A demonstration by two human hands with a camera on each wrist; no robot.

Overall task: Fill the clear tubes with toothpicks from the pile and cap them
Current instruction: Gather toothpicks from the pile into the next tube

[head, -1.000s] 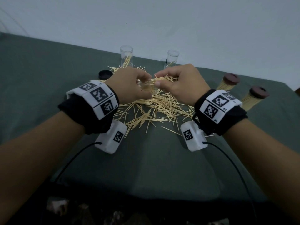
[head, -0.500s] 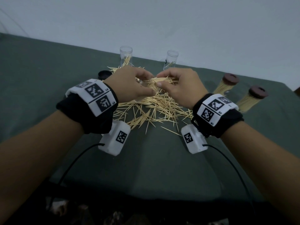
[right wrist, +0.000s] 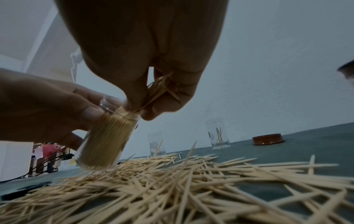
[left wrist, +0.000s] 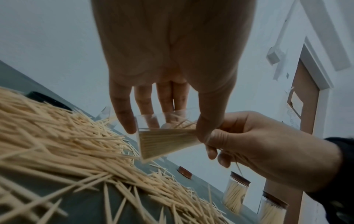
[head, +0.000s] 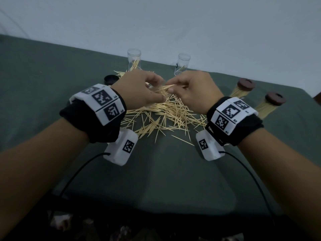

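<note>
My left hand (head: 139, 89) grips a clear tube (right wrist: 107, 141) packed with toothpicks, tilted just above the pile (head: 166, 115); the same tube (left wrist: 164, 139) shows between thumb and fingers in the left wrist view. My right hand (head: 192, 91) pinches a small bunch of toothpicks (right wrist: 153, 94) at the tube's mouth. Two more clear tubes stand behind the pile, one at the left (head: 133, 59) and one at the right (head: 181, 66), each open and holding a few picks. A black cap (head: 111, 79) lies left of the pile.
Two filled tubes with brown caps (head: 243, 87) (head: 271, 103) lie at the right of the green cloth (head: 165, 171). A loose brown cap (right wrist: 267, 141) sits past the pile. A white wall closes the back. Cables trail from both wrist cameras toward me.
Both hands have stayed close together over the pile, shifting slightly toward me. The right hand's bunch of toothpicks has stayed at the mouth of the tube held by the left.
</note>
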